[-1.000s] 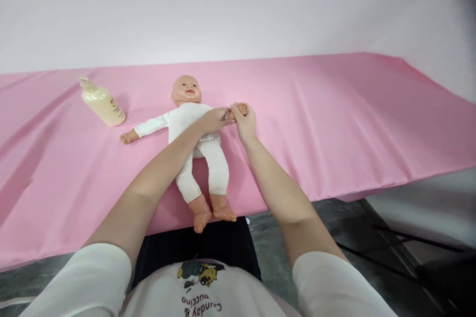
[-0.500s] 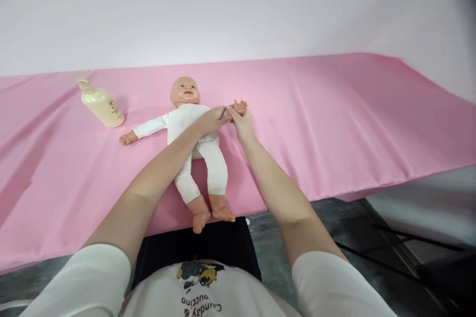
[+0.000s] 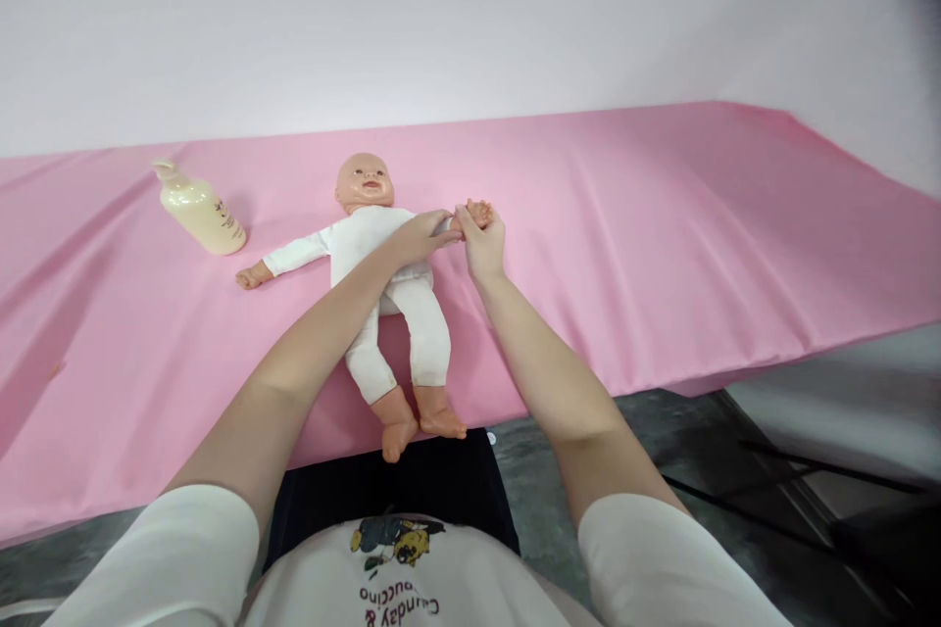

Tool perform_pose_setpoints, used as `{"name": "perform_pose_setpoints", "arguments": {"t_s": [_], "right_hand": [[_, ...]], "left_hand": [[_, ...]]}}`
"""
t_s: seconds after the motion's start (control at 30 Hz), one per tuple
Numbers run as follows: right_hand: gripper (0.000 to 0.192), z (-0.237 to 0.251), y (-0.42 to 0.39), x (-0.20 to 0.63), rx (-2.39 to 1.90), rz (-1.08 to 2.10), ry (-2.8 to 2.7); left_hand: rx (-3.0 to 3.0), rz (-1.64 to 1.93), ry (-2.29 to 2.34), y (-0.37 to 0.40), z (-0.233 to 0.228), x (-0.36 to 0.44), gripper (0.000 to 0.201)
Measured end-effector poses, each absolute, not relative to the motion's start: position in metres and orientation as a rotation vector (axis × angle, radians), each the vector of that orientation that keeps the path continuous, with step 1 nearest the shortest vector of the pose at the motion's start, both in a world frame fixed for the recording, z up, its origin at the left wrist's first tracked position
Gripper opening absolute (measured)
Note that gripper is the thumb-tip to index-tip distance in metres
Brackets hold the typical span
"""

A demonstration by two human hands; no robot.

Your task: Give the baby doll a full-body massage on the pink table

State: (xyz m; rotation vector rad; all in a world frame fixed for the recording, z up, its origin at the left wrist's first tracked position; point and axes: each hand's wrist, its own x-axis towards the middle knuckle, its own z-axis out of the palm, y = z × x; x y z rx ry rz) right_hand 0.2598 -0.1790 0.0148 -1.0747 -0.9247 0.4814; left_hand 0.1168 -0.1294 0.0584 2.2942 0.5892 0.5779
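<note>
A baby doll [image 3: 378, 233] with a white cloth body lies on its back on the pink cloth [image 3: 639, 235], its bare feet at the front edge. My left hand [image 3: 426, 237] reaches across the doll's torso and is closed around its arm near the wrist. Right beside it, my right hand [image 3: 485, 243] pinches the doll's hand [image 3: 479, 212] between thumb and fingers. The doll's other arm [image 3: 298, 253] stretches out to the left, touched by neither hand. My left hand and forearm hide part of the doll's belly and sleeve.
A cream-coloured pump bottle [image 3: 202, 211] with dark print is on the cloth, left of the doll. Behind the table rises a white wall [image 3: 470, 29]. Dark metal bars [image 3: 830, 468] show below the table at the right.
My right hand has shifted slightly to the right along the doll's hand, leaving a small gap from my left hand. My left hand stays around the doll's arm.
</note>
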Motion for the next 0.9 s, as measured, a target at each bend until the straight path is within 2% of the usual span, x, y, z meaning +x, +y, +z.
{"name": "perform_pose_setpoints", "arguments": {"t_s": [0.17,0.43,0.67,0.83,0.9], "right_hand": [[0.036,0.030,-0.189,0.263,-1.084,0.293,-0.931],[0.050,0.020,-0.184,0.263,-1.071,0.546,-0.892],[0.046,0.026,-0.187,0.260,-1.081,0.570,-0.859],[0.060,0.022,-0.184,0.256,-1.127,0.617,-0.862],[0.059,0.020,-0.182,0.257,-1.143,0.627,-0.849]], "left_hand": [[2.319,0.579,0.633,-0.127,0.055,0.118,0.036],[2.333,0.622,0.481,-0.118,0.047,0.123,0.027],[2.323,0.669,0.384,-0.115,0.044,0.123,0.030],[2.337,0.687,0.389,-0.120,0.052,0.122,0.028],[2.343,0.694,0.390,-0.120,0.054,0.121,0.028]]}}
